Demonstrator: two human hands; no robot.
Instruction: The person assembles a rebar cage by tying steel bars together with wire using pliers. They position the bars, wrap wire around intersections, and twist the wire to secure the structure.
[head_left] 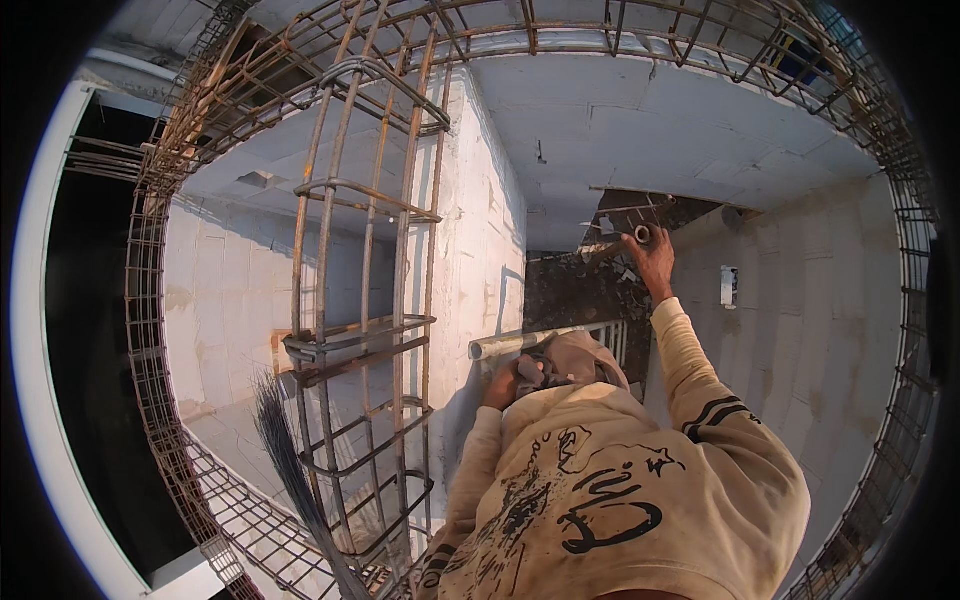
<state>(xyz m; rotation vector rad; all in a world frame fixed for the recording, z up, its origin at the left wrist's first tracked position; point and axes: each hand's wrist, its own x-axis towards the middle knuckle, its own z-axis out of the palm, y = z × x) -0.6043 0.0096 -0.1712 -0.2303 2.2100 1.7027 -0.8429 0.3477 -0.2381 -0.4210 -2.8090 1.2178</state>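
The right hand [655,264] curls its fingers around a small pale ring [637,230] above the dark, littered floor [562,295], while the left hand [501,387], its grip impossible to tell, lies beside bunched greyish fabric [541,372], near a pale pipe [495,347], right of the rebar column cage [366,330].

- your right hand [653,264] is stretched out ahead, its fingers curled around a small ring-shaped thing [641,235].
- your left hand [503,384] is low, beside bunched greyish cloth [582,358]; its grip is hard to make out.
- a pale tube [506,345] lies just beyond that hand.
- a rusty rebar cage [365,360] stands to your left.
- dark wires [298,485] lean bundled near its lower end.
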